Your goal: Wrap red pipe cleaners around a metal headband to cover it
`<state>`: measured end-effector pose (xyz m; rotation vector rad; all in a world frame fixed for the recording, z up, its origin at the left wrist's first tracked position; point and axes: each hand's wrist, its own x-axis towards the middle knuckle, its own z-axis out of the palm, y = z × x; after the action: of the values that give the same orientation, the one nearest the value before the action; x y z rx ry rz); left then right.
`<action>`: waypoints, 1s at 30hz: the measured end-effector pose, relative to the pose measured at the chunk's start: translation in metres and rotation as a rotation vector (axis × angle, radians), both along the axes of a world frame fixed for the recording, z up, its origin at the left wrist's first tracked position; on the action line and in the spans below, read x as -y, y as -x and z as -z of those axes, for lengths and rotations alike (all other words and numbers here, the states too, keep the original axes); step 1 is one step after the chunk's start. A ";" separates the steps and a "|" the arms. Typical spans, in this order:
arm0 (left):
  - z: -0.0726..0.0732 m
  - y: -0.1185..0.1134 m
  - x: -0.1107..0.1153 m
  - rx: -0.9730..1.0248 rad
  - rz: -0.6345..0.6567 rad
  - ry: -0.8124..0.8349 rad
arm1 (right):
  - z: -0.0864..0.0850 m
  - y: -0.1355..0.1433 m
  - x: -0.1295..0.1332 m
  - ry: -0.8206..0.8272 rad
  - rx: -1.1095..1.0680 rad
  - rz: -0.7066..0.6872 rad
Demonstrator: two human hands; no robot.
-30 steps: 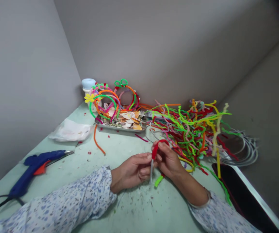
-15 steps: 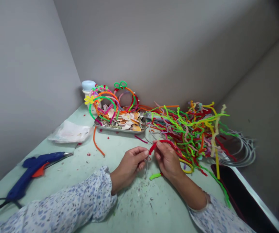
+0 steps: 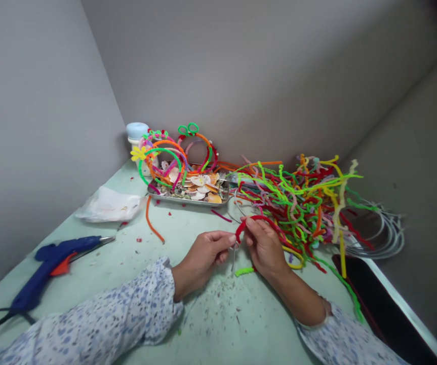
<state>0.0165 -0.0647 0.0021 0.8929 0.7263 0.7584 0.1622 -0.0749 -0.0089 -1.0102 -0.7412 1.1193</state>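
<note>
Between my two hands a red fuzzy pipe cleaner (image 3: pixel 261 218) curves, wrapped along a thin grey wire (image 3: pixel 234 258) whose bare part hangs below. My left hand (image 3: pixel 204 253) pinches the red end between thumb and finger. Just right of it, my right hand (image 3: pixel 266 248) is closed on the red piece, which runs on behind it toward the pile. A short green pipe cleaner (image 3: pixel 244 271) lies on the table below my right hand. Several colourful headbands (image 3: pixel 165 149) stand on a metal tray of shells (image 3: pixel 188 201) at the back.
A tangled pile of pipe cleaners (image 3: pixel 298 197) is at the right, near coiled grey wire (image 3: pixel 387 238) and a dark flat object (image 3: pixel 385 309). On the left are a blue glue gun (image 3: pixel 39 274), a plastic bag (image 3: pixel 110 205) and a lidded bottle (image 3: pixel 137 133). An orange strip (image 3: pixel 151 223) lies near the tray.
The red end has shifted slightly right, and my left fingers have straightened a little at it. The grey wire below has moved slightly. My right hand still holds the red piece.
</note>
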 end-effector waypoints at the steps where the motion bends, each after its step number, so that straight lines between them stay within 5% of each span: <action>1: 0.000 0.000 0.000 0.004 0.004 0.008 | 0.000 0.000 0.000 0.001 -0.001 0.002; 22: 0.002 0.004 -0.006 0.161 0.278 0.151 | 0.004 0.000 0.001 0.036 -0.030 -0.084; 30: -0.001 0.004 -0.005 0.201 0.242 0.145 | 0.001 0.001 0.000 0.022 -0.061 -0.057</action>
<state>0.0129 -0.0600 0.0030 0.7446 0.4789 0.5631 0.1612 -0.0746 -0.0097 -0.9736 -0.7142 1.2050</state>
